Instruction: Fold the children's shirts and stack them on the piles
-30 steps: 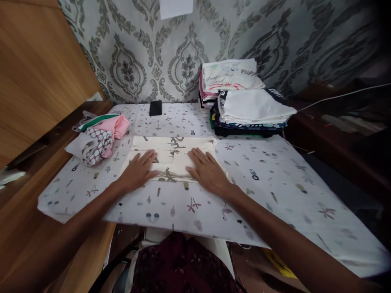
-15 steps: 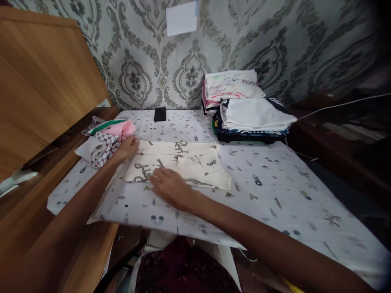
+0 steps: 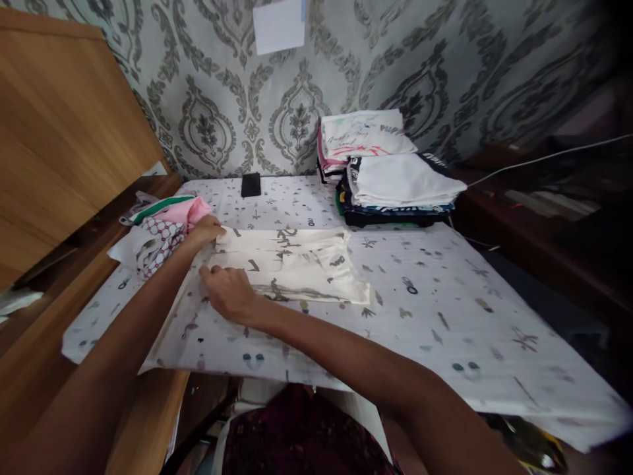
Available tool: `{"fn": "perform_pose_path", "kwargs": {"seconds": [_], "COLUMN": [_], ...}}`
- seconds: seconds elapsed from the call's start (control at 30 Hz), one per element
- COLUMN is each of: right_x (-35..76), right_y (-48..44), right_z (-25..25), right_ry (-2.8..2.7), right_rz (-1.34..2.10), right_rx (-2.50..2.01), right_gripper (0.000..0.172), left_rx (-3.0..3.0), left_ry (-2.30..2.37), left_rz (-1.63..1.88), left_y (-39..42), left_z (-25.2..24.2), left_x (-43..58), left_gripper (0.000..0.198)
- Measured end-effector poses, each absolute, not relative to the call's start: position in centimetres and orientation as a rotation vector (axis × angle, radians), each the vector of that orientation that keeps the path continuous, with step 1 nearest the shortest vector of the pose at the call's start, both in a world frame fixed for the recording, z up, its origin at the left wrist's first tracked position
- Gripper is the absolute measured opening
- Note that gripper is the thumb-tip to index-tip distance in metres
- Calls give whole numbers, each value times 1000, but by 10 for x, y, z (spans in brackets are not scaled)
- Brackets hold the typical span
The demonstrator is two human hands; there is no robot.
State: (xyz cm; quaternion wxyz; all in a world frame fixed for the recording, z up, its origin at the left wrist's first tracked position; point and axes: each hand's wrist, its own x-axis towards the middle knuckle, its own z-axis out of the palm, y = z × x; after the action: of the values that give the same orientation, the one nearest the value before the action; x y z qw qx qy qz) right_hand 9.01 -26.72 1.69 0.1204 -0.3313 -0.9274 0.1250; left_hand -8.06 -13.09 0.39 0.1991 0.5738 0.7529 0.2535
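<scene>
While cream, dark-printed cloth (image 3: 306, 269) lies folded | left fingers (image 3: 212, 227) pinch one corner | right fingers (image 3: 214, 274), seemingly, another

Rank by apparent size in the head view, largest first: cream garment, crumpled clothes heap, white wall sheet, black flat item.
Cream garment
Crumpled clothes heap
White wall sheet
Black flat item
Distances differ, so true sizes are unsure.

There are two hands, one left hand (image 3: 204, 231) and one right hand (image 3: 228, 291). I count one cream garment (image 3: 270, 260), two stacks of folded clothes, the back stack (image 3: 363, 135) and the front stack (image 3: 400, 185), and one loose heap of clothes (image 3: 161, 239). The pieces inside these I cannot count exactly. Also there are one counter (image 3: 420, 356), one flat dark object (image 3: 251, 185) and one paper (image 3: 280, 28).
</scene>
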Motion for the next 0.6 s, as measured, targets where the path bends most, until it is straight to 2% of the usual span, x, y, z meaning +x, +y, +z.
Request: {"fn": "perform_pose_path", "kwargs": {"seconds": [0.2,0.43,0.6], "right_x": [144,197,205], "right_y": [-269,-276,-275], "right_z": [28,-1,-16], "right_ry": [-2128,-1402,-1093], "right_rz": [875,1544,1745], "right_rx": [-1256,-1214,-1208], "right_gripper": [56,54,47], "left_rx": [1416,1298,1362], "left_ry": [1905,1604,1581], "left_rz": [908,904,891], "left_y": [-125,-123,-121], "left_z": [34,45,29], "left_x": [-50,32,47], "left_gripper": [14,17,13]}}
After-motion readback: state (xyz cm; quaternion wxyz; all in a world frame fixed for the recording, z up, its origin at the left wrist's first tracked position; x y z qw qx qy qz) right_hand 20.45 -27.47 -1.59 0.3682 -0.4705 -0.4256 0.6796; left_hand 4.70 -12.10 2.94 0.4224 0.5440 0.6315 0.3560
